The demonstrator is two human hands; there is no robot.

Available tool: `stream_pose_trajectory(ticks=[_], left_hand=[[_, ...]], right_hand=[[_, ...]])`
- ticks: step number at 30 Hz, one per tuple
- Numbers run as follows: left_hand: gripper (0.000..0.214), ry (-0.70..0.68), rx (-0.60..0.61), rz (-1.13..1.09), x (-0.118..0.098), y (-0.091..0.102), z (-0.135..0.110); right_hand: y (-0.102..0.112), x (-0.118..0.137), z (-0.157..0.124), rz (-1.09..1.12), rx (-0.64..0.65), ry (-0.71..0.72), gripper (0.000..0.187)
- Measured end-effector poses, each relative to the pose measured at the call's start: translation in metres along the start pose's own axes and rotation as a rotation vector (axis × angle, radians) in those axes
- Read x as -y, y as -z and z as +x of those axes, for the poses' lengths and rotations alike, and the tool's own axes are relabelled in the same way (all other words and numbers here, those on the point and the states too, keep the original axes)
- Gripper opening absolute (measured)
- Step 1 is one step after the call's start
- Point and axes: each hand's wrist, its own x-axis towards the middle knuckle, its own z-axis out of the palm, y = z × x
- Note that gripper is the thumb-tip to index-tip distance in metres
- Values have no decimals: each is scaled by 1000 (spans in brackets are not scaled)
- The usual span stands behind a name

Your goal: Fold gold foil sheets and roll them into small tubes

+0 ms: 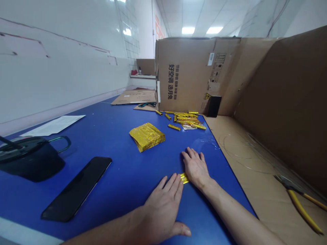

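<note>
On the blue tabletop, my left hand [163,204] lies palm down with its fingers stretched out and the thumb spread. Its fingertips reach a narrow strip of gold foil paper [184,178], which shows only in the gap between my hands. My right hand [196,166] rests palm down over the strip's other end, fingers spread. What lies beneath both palms is hidden. Farther forward sits a stack of gold foil sheets [147,135]. Behind it, at the back right, lies a pile of gold foil rolls [187,119], with one loose roll [174,127] in front.
A phone [78,187] and a dark mug [30,156] with a lid stand at left, near white paper [55,125]. Cardboard walls [194,75] rise behind and right. Yellow-handled pliers [296,194] and thin wire [245,166] lie on the cardboard; a black device [214,106] leans at the back.
</note>
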Motion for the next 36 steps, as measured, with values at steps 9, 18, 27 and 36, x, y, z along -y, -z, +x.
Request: stream_pose_trajectory(ticks=[9,18,27,36], left_hand=[[91,-10,57,-4,0,5,-1],[94,15,37,-35,-2,4,-1],[92,-10,49,-14,-1,3,-2],[94,-39,55,-19,4,0,-4]], right_hand=[[2,-15,3,50,-33,-69,40],[6,31,-1,79,-30,81,46],[-3,-9,6,31,-18,39,47],[-1,-16,4,42,-57,40,44]])
